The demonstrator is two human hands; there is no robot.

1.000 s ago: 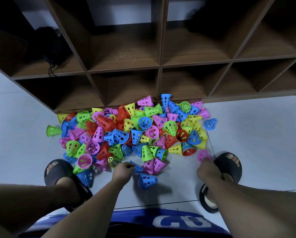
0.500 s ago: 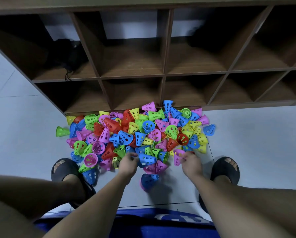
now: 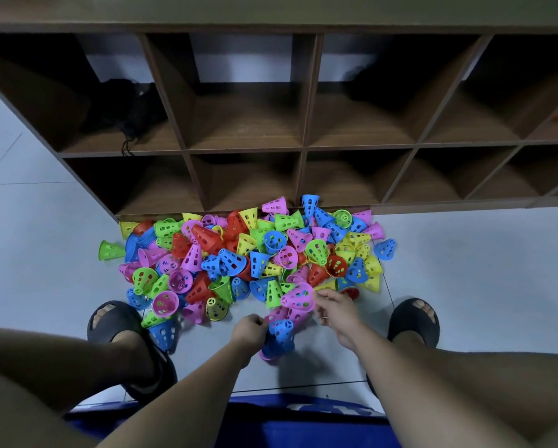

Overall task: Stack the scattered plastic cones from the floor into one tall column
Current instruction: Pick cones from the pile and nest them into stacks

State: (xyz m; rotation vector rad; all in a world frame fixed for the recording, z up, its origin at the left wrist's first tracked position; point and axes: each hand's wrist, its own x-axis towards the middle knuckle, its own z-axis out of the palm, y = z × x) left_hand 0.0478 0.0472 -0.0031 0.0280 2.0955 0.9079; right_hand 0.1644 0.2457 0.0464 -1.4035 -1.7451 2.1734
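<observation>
I see my left hand (image 3: 250, 331) gripping stacked blue perforated plastic cones (image 3: 282, 333) at lower centre; my right hand (image 3: 336, 313) pinches a pink perforated plastic cone (image 3: 298, 295) before the heap (image 3: 255, 253).

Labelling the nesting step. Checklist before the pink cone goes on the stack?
1. Left hand grips stack: ok.
2. Right hand holds pink cone: ok.
3. Pink cone centred over the stack top: not ok, it is offset toward the pile.
4. Pink cone's wide end faces the stack: cannot tell.
5. Stack base resting on the floor: cannot tell, the hand and cones hide it.
6. Loose cones clear of the stack: not ok, the pile's near edge lies right beside it.
</observation>
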